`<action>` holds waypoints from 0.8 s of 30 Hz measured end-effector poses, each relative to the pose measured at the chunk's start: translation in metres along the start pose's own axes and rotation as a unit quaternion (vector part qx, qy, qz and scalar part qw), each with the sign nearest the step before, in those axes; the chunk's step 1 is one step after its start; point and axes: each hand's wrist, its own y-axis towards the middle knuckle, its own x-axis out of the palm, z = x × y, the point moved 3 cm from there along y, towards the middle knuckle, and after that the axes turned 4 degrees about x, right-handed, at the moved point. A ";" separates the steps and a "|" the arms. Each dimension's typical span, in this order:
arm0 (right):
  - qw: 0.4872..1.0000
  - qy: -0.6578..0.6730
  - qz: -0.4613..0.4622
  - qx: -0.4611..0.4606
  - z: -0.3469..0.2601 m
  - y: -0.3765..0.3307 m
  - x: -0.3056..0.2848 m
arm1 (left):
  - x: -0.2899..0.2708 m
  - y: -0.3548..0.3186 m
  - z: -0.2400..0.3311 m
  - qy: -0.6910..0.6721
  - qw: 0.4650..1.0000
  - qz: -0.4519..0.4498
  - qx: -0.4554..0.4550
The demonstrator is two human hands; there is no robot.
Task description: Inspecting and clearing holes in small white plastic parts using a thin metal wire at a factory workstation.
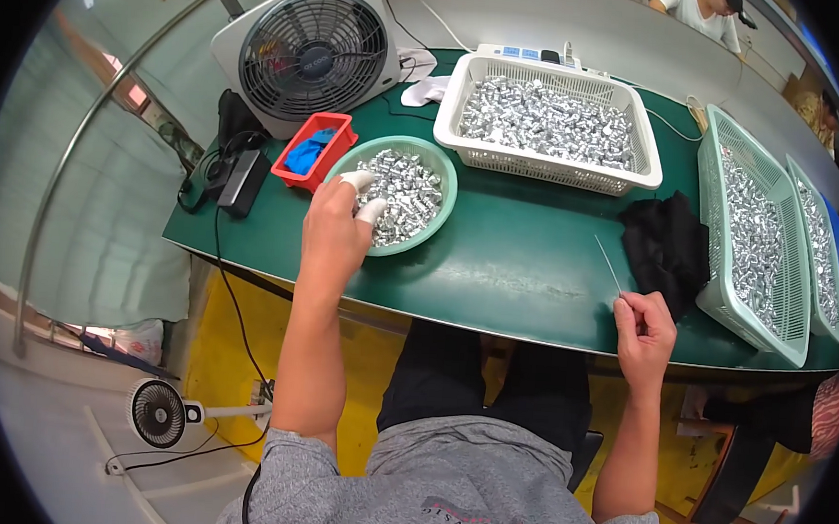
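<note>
My left hand (333,228) reaches over the near left rim of a round pale green bowl (451,192). White finger covers sit on its thumb and a finger, which are spread apart just above small silvery metal parts (404,199) heaped in the bowl. Nothing shows between them. Above the table's front edge, my right hand (647,336) pinches a thin straight metal rod (608,264) that points up and to the left. A crumpled black cloth (665,246) lies just beyond that hand.
A white basket (550,164) of metal parts stands at the back; two green baskets (752,316) hold more at right. Left are a red bin (295,179) with blue material, a box fan (307,53) and a black adapter (244,182). People sit beyond the partition.
</note>
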 end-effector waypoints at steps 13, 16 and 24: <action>0.999 0.001 0.027 -0.027 0.001 -0.001 -0.001 | 0.067 0.038 -0.010 0.207 0.954 -0.172 0.134; 0.999 0.000 0.036 -0.017 -0.001 -0.002 0.000 | 0.067 0.038 -0.008 0.208 0.951 -0.183 0.136; 0.999 0.002 0.044 -0.010 -0.001 -0.004 -0.001 | 0.039 0.025 0.034 -0.029 0.992 -0.023 0.121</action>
